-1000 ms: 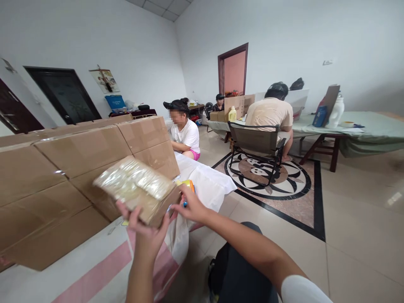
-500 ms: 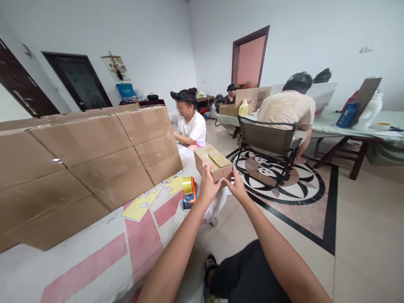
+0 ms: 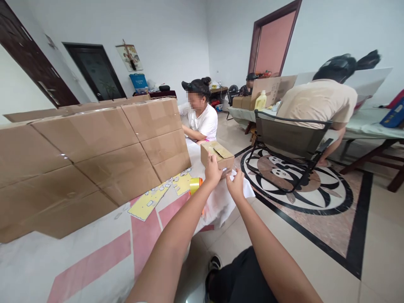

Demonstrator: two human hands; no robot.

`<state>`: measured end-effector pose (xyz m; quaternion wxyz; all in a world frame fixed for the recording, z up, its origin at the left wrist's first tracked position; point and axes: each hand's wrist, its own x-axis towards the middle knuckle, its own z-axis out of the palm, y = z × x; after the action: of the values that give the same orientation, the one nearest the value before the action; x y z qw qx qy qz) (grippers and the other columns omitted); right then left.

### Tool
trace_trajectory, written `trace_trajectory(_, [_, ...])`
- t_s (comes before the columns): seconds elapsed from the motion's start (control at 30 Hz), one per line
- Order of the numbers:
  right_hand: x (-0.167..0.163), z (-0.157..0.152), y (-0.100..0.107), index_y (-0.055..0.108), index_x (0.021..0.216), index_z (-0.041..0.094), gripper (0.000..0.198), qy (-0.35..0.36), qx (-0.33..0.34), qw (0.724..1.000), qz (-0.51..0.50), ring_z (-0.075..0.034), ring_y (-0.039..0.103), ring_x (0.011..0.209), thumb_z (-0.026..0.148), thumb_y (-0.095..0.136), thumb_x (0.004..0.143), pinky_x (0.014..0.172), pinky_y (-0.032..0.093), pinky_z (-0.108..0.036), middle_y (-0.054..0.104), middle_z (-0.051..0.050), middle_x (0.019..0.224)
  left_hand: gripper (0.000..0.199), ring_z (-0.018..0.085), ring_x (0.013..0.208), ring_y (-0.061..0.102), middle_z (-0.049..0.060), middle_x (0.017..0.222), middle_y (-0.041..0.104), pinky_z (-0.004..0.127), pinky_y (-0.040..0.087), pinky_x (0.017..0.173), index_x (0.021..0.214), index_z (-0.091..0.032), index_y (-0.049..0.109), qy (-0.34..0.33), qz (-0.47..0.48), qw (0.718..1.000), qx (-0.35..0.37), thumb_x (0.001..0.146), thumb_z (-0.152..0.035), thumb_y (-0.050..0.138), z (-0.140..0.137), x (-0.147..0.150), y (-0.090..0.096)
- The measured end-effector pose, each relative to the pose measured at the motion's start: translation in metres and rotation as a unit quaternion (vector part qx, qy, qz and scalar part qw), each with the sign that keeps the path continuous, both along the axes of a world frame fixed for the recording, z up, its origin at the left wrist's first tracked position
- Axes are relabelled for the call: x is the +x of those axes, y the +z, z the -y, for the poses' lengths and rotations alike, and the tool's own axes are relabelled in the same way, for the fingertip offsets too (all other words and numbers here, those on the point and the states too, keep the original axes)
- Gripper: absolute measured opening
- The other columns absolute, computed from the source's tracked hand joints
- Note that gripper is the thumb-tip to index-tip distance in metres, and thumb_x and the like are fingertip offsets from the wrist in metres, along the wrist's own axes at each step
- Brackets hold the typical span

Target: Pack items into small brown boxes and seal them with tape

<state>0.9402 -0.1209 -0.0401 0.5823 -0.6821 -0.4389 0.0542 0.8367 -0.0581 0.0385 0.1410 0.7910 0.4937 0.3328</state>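
A small brown cardboard box point(image 3: 217, 153) sits at the far right corner of the cloth-covered table point(image 3: 91, 269); a flap edge stands slightly raised on its taped top. My left hand point(image 3: 213, 171) is at the box's near side, fingers and thumb apart, apparently touching its front face. Just right of the box's near corner, my right hand point(image 3: 235, 184) is open with nothing in it. Beside my left forearm is a yellow and orange tape dispenser point(image 3: 195, 185), partly hidden by the arm.
Stacked taped cartons point(image 3: 94, 155) form a wall along the table's left. Behind them sits a person in a white shirt point(image 3: 205, 122). To the right, another person point(image 3: 315, 101) sits in a folding chair point(image 3: 290, 139) at a second table with a yellow bottle point(image 3: 260, 101).
My view has turned a little left. The right hand has come off the box, its fingers now apart. My left hand has loosened, and the box is at the table corner.
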Motion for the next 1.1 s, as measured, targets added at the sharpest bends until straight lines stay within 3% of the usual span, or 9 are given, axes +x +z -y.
trace_trajectory(0.17, [-0.012, -0.007, -0.005, 0.045, 0.132, 0.012, 0.056, 0.019, -0.024, 1.000, 0.008, -0.032, 0.056, 0.118, 0.039, 0.055, 0.084, 0.101, 0.049, -0.050, 0.047, -0.022, 0.132, 0.071, 0.032, 0.124, 0.060, 0.015, 0.166, 0.021, 0.036, 0.054, 0.090, 0.137, -0.026, 0.045, 0.094, -0.031, 0.994, -0.040, 0.075, -0.024, 0.080, -0.049, 0.004, 0.011])
trace_trajectory(0.37, [-0.017, -0.008, -0.012, 0.048, 0.131, 0.014, 0.051, 0.041, -0.078, 0.996, 0.034, -0.030, 0.061, 0.111, 0.039, 0.052, 0.087, 0.095, 0.052, -0.045, 0.048, -0.020, 0.133, 0.073, 0.033, 0.111, 0.067, 0.019, 0.136, 0.056, 0.040, 0.051, 0.085, 0.146, -0.029, 0.041, 0.161, -0.067, 0.979, -0.105, 0.082, -0.025, 0.074, -0.101, -0.011, 0.030])
trace_trajectory(0.47, [-0.020, -0.011, -0.012, 0.050, 0.129, 0.014, 0.048, 0.032, -0.092, 0.993, 0.061, -0.029, 0.062, 0.106, 0.038, 0.052, 0.087, 0.092, 0.053, -0.044, 0.051, -0.019, 0.129, 0.075, 0.034, 0.105, 0.069, 0.018, 0.116, 0.069, 0.040, 0.049, 0.083, 0.150, -0.027, 0.038, 0.143, -0.079, 0.979, -0.118, 0.083, -0.024, 0.072, -0.108, -0.024, 0.040])
trace_trajectory(0.57, [-0.028, -0.017, -0.005, 0.055, 0.121, 0.014, 0.041, 0.026, -0.065, 0.994, 0.080, -0.027, 0.063, 0.099, 0.038, 0.051, 0.088, 0.089, 0.053, -0.043, 0.055, -0.018, 0.122, 0.068, 0.033, 0.107, 0.068, 0.016, 0.112, 0.073, 0.038, 0.047, 0.085, 0.148, -0.024, 0.042, 0.114, -0.076, 0.987, -0.086, 0.086, -0.030, 0.069, -0.084, -0.059, 0.040])
trace_trajectory(0.67, [-0.040, -0.023, 0.013, 0.060, 0.099, 0.016, 0.026, 0.055, -0.030, 0.994, 0.093, -0.025, 0.061, 0.095, 0.037, 0.049, 0.089, 0.090, 0.051, -0.042, 0.059, -0.014, 0.107, 0.032, 0.026, 0.106, 0.068, 0.009, 0.108, 0.075, 0.033, 0.044, 0.085, 0.121, -0.026, 0.064, 0.094, -0.069, 0.992, -0.047, 0.098, -0.041, 0.048, -0.034, -0.136, 0.024])
trace_trajectory(0.77, [-0.062, -0.026, 0.043, 0.056, 0.079, 0.020, 0.023, 0.103, 0.014, 0.989, 0.103, -0.025, 0.058, 0.093, 0.038, 0.047, 0.089, 0.087, 0.050, -0.042, 0.058, -0.010, 0.092, 0.028, 0.022, 0.092, 0.069, 0.004, 0.097, 0.077, 0.029, 0.042, 0.077, 0.101, -0.027, 0.071, 0.133, -0.066, 0.988, -0.044, 0.098, -0.040, 0.046, 0.029, -0.250, -0.001])
trace_trajectory(0.87, [-0.104, -0.028, 0.078, 0.054, 0.071, 0.021, 0.028, 0.136, 0.096, 0.977, 0.135, -0.022, 0.057, 0.081, 0.041, 0.051, 0.091, 0.075, 0.047, -0.036, 0.058, -0.006, 0.081, 0.027, 0.020, 0.080, 0.068, 0.002, 0.087, 0.076, 0.027, 0.039, 0.069, 0.091, -0.026, 0.071, 0.229, -0.047, 0.971, -0.053, 0.095, -0.036, 0.047, 0.089, -0.379, -0.016])
trace_trajectory(1.0, [-0.215, -0.017, 0.103, 0.054, 0.069, 0.021, 0.031, 0.276, 0.157, 0.933, 0.168, -0.018, 0.059, 0.075, 0.035, 0.055, 0.096, 0.072, 0.045, -0.032, 0.060, -0.003, 0.075, 0.028, 0.020, 0.069, 0.064, 0.002, 0.074, 0.072, 0.028, 0.039, 0.066, 0.081, -0.024, 0.069, 0.386, 0.018, 0.921, -0.049, 0.092, -0.038, 0.047, 0.142, -0.544, -0.015])
trace_trajectory(1.1, [-0.334, 0.001, 0.094, 0.058, 0.077, 0.021, 0.026, 0.461, 0.134, 0.855, 0.194, -0.017, 0.062, 0.077, 0.031, 0.050, 0.100, 0.073, 0.048, -0.030, 0.064, -0.004, 0.081, 0.025, 0.021, 0.077, 0.067, 0.004, 0.083, 0.074, 0.029, 0.045, 0.073, 0.085, -0.023, 0.068, 0.475, 0.088, 0.875, -0.024, 0.090, -0.038, 0.049, 0.151, -0.645, -0.012])
